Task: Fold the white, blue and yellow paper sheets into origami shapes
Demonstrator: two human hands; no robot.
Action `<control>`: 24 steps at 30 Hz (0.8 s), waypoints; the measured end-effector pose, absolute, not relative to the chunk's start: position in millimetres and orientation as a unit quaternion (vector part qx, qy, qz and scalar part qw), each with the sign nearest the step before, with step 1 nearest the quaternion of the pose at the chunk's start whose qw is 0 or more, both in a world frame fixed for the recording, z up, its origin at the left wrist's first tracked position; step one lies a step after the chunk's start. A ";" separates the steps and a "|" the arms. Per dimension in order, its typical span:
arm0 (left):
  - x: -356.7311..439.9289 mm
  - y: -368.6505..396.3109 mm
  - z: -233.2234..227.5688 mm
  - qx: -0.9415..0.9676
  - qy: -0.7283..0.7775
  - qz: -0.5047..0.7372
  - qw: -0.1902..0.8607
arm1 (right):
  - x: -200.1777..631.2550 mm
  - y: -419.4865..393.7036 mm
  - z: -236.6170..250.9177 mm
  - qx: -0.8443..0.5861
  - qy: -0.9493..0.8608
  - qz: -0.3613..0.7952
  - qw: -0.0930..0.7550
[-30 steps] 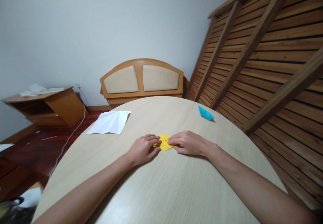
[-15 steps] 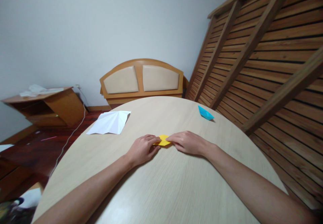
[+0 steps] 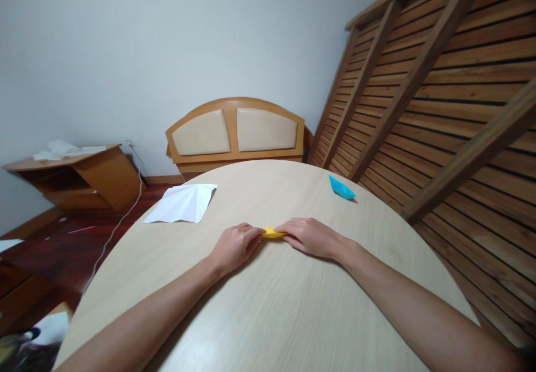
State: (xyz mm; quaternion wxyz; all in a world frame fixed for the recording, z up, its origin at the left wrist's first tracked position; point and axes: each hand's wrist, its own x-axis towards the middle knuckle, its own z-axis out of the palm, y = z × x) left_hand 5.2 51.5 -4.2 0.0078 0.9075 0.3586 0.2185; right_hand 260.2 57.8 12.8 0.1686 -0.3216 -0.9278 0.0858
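Note:
Between my two hands is a small piece of folded yellow paper (image 3: pixel 273 233), low over the middle of the round table. My left hand (image 3: pixel 238 246) pinches its left end, and my right hand (image 3: pixel 309 236) grips its right end. The fingers cover both ends, so only the middle of the paper shows. Farther back on the right lies a blue folded paper boat (image 3: pixel 341 187). A creased sheet of white paper (image 3: pixel 183 204) rests beyond my left hand.
The pale round table (image 3: pixel 268 310) fills the front. Past its far edge stands a headboard (image 3: pixel 234 132) with two padded panels. Wooden slats (image 3: pixel 419 98) lean along the right. A low cabinet (image 3: pixel 96 176) and a cable (image 3: pixel 121 224) are at the left.
The yellow paper has gone from a flatter, wider shape to a narrow strip with its near edge raised. My left fingers have curled in around its end; my right hand has barely moved.

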 end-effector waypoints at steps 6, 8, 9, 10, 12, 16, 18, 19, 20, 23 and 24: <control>3.6 51.5 -4.8 0.895 0.374 0.242 -0.012 | 257.8 58.7 11.4 -0.315 -0.918 0.124 0.206; 3.5 50.9 -4.0 0.891 0.378 0.250 -0.013 | 256.7 57.3 12.7 -0.316 -0.916 0.129 0.214; 3.5 50.6 -3.4 0.890 0.380 0.253 -0.013 | 256.2 56.3 13.8 -0.316 -0.914 0.132 0.216; 3.6 50.2 -2.8 0.888 0.382 0.255 -0.012 | 255.9 55.3 14.9 -0.317 -0.913 0.135 0.218; 4.0 49.4 -1.6 0.884 0.387 0.261 -0.010 | 255.7 53.1 17.3 -0.318 -0.911 0.144 0.220; 4.8 47.9 -0.2 0.879 0.394 0.268 -0.007 | 256.1 50.6 19.6 -0.318 -0.905 0.164 0.229; 5.2 47.1 0.0 0.877 0.395 0.273 -0.005 | 255.9 50.7 19.1 -0.319 -0.901 0.174 0.237; 5.4 46.7 0.0 0.877 0.393 0.277 -0.004 | 255.7 51.1 18.6 -0.320 -0.898 0.180 0.242; 5.5 46.3 0.1 0.876 0.391 0.283 -0.002 | 255.5 51.6 17.9 -0.323 -0.894 0.188 0.247; 5.9 44.9 1.0 0.872 0.388 0.300 0.005 | 254.7 53.1 15.4 -0.329 -0.880 0.214 0.267; 6.0 44.3 1.5 0.869 0.390 0.304 0.009 | 254.4 53.5 14.5 -0.331 -0.875 0.223 0.275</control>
